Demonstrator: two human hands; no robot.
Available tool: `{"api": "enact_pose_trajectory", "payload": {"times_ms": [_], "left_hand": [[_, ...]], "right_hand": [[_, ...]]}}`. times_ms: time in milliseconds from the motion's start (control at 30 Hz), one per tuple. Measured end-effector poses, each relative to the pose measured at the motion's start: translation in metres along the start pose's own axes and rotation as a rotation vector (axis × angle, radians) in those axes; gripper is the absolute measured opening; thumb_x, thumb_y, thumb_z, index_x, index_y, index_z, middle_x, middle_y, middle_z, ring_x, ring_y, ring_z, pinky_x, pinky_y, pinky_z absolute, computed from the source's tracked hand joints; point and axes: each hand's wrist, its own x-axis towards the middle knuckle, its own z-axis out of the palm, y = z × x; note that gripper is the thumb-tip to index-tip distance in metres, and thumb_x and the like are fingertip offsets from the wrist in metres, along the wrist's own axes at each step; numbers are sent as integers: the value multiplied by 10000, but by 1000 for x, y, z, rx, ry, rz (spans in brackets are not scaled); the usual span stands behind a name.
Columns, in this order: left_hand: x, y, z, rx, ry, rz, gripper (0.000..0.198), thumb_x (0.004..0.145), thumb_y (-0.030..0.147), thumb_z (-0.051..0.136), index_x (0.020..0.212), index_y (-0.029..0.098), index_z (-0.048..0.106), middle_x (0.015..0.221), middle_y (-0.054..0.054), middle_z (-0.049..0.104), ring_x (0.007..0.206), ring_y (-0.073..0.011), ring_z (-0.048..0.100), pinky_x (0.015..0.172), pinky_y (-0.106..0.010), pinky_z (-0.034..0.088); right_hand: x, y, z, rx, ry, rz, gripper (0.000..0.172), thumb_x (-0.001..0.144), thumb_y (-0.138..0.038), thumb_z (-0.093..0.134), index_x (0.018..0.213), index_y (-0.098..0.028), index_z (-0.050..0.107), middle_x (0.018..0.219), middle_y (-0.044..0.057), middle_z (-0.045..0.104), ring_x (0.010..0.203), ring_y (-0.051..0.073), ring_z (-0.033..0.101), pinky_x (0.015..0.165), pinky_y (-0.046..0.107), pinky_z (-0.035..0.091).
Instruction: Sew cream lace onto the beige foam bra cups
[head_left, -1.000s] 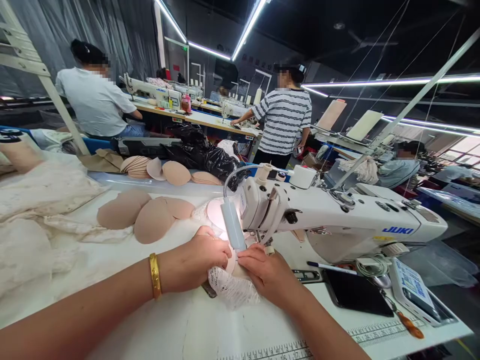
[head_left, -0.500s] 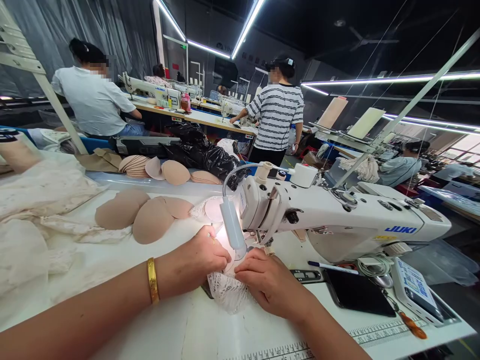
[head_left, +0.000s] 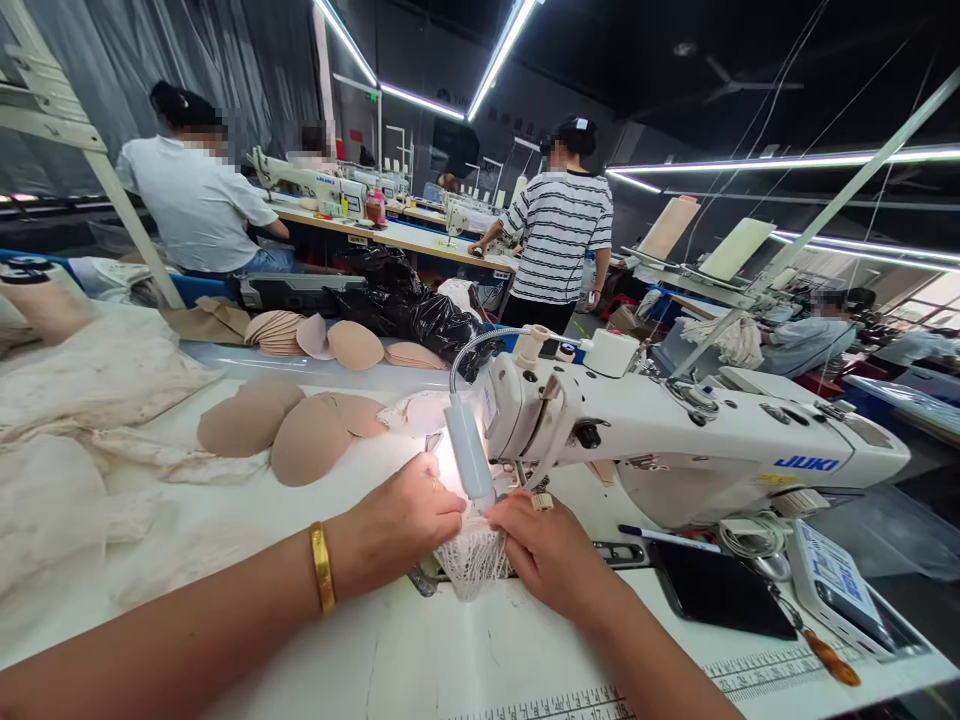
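White lace fabric [head_left: 474,562] lies under the head of a white sewing machine [head_left: 675,420], its front edge hanging toward me. My left hand [head_left: 409,515] is closed on the lace's left side, fingers pinched, and a small metal tool [head_left: 433,442] sticks up from the same hand. On the other side my right hand [head_left: 544,545] pinches the lace near the presser foot. A lamp [head_left: 466,445] on a bent neck lights the spot and hides part of the needle area. More white lace [head_left: 416,412] lies behind my left hand.
Beige oval pads [head_left: 311,440] lie left of the machine, with stacked pads [head_left: 277,332] farther back. Pale lace cloth [head_left: 97,370] is heaped at far left. A black phone [head_left: 720,588], a pen [head_left: 667,537] and a white box [head_left: 836,590] sit at right. Co-workers [head_left: 562,230] are beyond.
Both hands have shifted slightly right and farther away along with the lace, whose front edge has drawn back toward the machine. The small metal tool now shows more clearly above my left hand.
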Motion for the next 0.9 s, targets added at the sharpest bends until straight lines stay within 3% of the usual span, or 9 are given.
{"api": "enact_pose_trajectory", "payload": {"times_ms": [133, 367, 600, 667, 733, 800, 900], "left_hand": [[6, 5, 3, 35, 19, -57, 310, 858, -81, 531, 718, 192, 489, 733, 15, 605, 649, -166, 535, 777, -373, 409], [12, 14, 6, 65, -36, -129, 264, 848, -66, 589, 762, 182, 557, 783, -14, 636, 793, -219, 625, 896, -436, 448], [4, 12, 4, -31, -140, -193, 279, 746, -78, 603, 730, 192, 534, 783, -16, 654, 702, -194, 597, 763, -357, 464], [3, 11, -3, -86, -167, -217, 244, 715, -42, 632, 738, 190, 561, 849, -26, 686, 781, -216, 632, 822, -381, 471], [4, 12, -10, -88, -164, -258, 200, 720, 45, 687, 832, 205, 643, 926, -43, 707, 896, -276, 657, 950, -486, 453], [7, 14, -15, -28, -187, -331, 173, 773, 161, 729, 930, 223, 693, 919, -68, 697, 895, -320, 650, 963, -570, 428], [13, 21, -20, 0, -282, -463, 69, 880, 229, 694, 945, 206, 685, 870, -81, 661, 791, -292, 617, 777, -446, 458]], "right_hand": [[4, 0, -3, 9, 45, 108, 298, 944, -58, 476, 1112, -230, 652, 913, 48, 754, 882, 254, 680, 755, 341, 547], [9, 5, 2, 42, 94, 212, 304, 913, -30, 475, 1079, -212, 653, 1058, 55, 791, 974, 258, 706, 856, 362, 586], [9, 3, 0, 47, 180, 49, 332, 940, -49, 455, 1154, -198, 660, 1036, 84, 785, 980, 265, 716, 811, 371, 604], [7, 1, -1, 11, 180, 29, 353, 935, -35, 445, 1171, -201, 648, 930, 71, 771, 929, 265, 711, 782, 369, 595], [6, -2, -1, -24, 182, -6, 388, 926, -22, 432, 1218, -199, 616, 888, 66, 758, 876, 261, 704, 748, 365, 579], [5, -9, -2, -10, 177, -74, 436, 918, -22, 439, 1293, -205, 563, 1007, 82, 772, 938, 261, 708, 757, 367, 567], [8, -23, -3, 48, 131, -178, 463, 949, -101, 539, 1387, -243, 492, 1329, 103, 708, 1198, 277, 652, 856, 376, 555]]}}
